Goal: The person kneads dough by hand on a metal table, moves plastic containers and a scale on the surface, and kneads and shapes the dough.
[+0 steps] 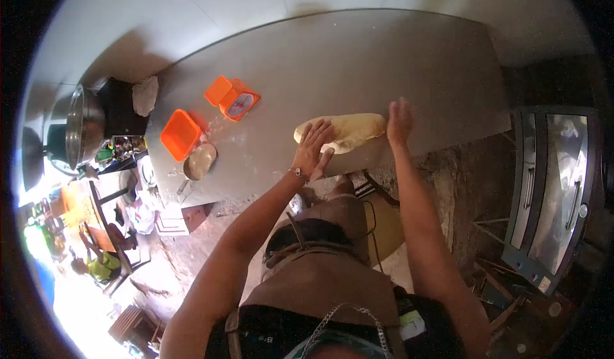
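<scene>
A thick, pale log of dough lies on the grey table near its front edge. My left hand rests on the dough's left end, fingers stretched over the top and thumb apart on the near side. Just off the right end of the dough is my right hand, raised on edge with its fingers extended. It is slightly blurred, and I see nothing in it; whether it touches the dough I cannot tell.
An orange kitchen scale, an orange tub and a flour-dusted pan stand on the table's left side. An oven with glass doors is at the right. A person sits far left.
</scene>
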Demonstrator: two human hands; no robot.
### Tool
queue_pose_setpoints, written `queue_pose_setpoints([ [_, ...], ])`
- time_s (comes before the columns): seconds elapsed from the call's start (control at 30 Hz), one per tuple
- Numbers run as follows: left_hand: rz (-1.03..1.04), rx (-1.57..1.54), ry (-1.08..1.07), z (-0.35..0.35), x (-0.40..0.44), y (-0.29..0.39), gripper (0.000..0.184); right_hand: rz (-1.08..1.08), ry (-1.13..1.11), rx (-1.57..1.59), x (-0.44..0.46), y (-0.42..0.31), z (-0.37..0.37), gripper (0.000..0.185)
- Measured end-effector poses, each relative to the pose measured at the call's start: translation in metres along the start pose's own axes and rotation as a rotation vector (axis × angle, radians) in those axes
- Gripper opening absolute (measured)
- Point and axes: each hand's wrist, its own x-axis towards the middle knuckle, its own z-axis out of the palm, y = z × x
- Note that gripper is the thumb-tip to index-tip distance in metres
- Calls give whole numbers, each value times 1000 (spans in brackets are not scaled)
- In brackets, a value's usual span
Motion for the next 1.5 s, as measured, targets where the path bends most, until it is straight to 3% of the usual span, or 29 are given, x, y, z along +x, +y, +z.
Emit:
queue_pose_setpoints([
  [0.03, -18, -112, 31, -5, -1, -2, 64, -62, 61, -268, 6, 19, 25, 83],
  [0.07, -55, -170, 59, -8, -2, -5, 62, -69, 66, -266, 3, 17, 34, 83],
  [0.17, -235, -288, 141, -27, -7, 2, 61, 62, -85, 16, -21, -35, 36, 79],
  [0.23, -188, -202, 209, -31, -16, -2, 63, 264, -439, 337, -45, -115, -34, 76],
  [0.3, -155, -126, 266, -35, -30, 3, 65, -161, -209, 177, -84, -113, -23, 70],
  [0.37, -39, -171, 311, -47, -37, 12, 72, -234, -276, 64, -121, -174, -54, 62],
  [0.43, -59, -209, 286, -55, -47, 21, 81, -602, -193, -37, -158, -169, -34, 60],
  [0.57, 42, -297, 225, -63, -59, 12, 89, -729, -242, -112, -195, -216, 1, 68],
  [0.63, -20, -114, 145, -64, -81, -17, 91, -825, -227, -199, -197, -224, 18, 69],
  [0.73, -88, -168, 145, -73, -90, -38, 92, -818, -370, -201, -199, -235, 46, 68],
  [0.9, -113, -179, 229, -84, -68, -49, 92, -838, -365, -235, -153, -233, 96, 64],
  [1.0, -180, -21, 344, -66, -23, -62, 85, -793, -349, -219, -112, -231, 112, 60],
  [1.2, -177, 215, 308, -56, 80, -108, 82, -705, -273, -238, -13, -225, 158, 49],
  [1.33, -194, 282, 252, -66, 160, -139, 75, -685, -239, -381, 59, -217, 199, 49],
  [1.43, -103, 183, 314, -64, 206, -178, 66, -630, -285, -580, 103, -227, 220, 61],
  [1.5, -244, 179, 381, -67, 221, -180, 60, -621, -216, -609, 117, -232, 227, 61],
])
